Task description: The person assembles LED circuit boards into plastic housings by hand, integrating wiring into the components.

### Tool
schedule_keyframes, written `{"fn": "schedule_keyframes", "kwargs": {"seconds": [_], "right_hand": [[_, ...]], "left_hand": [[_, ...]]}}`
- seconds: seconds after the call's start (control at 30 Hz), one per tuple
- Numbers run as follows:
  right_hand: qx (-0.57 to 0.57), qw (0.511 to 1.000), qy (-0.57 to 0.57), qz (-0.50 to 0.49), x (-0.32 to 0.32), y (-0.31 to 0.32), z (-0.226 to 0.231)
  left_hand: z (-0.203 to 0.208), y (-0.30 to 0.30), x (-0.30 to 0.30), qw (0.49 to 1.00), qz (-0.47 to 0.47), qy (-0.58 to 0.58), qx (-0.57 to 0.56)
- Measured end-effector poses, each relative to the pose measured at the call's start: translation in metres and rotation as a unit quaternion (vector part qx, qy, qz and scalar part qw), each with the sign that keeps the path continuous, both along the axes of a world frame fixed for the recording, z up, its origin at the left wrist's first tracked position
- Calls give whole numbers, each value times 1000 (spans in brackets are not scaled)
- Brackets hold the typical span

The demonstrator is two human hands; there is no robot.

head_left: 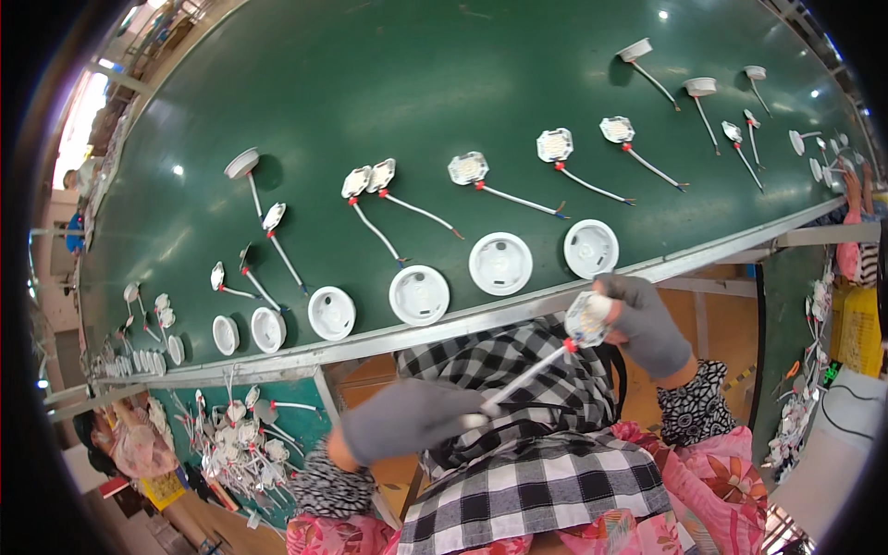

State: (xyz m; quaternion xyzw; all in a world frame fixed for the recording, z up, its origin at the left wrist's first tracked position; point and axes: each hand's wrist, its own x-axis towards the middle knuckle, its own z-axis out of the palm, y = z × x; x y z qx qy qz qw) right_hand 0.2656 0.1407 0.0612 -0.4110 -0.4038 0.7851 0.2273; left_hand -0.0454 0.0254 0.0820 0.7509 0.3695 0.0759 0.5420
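My right hand (649, 326), in a grey glove, pinches a small white LED light module (585, 319) just off the front edge of the green table. From the module's red collar a white cable (527, 377) slants down to the left. Its far end is at the fingertips of my left hand (407, 422), also gloved in grey, with fingers closed on it. Nearest to my right hand on the table is a round white lamp housing (591, 249), lying with its hollow side up. Beside it stands another white housing (500, 264).
Several wired modules (555, 146) lie across the green table (370, 83), with more housings (419, 296) along its metal edge (462, 330). A heap of wired modules (242, 433) rests on a lower green surface at left. Other people (139, 439) sit farther along both sides.
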Motion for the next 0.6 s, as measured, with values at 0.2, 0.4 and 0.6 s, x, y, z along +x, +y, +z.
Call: {"fn": "schedule_keyframes", "kwargs": {"seconds": [0.2, 0.4, 0.6], "right_hand": [[23, 997, -64, 32, -16, -15, 9], [32, 997, -60, 31, -19, -20, 9], [71, 997, -5, 36, -21, -29, 1]], "left_hand": [[30, 35, 36, 984, 166, -42, 57], [9, 27, 78, 910, 310, -156, -227], [0, 26, 73, 872, 301, -174, -345]]}}
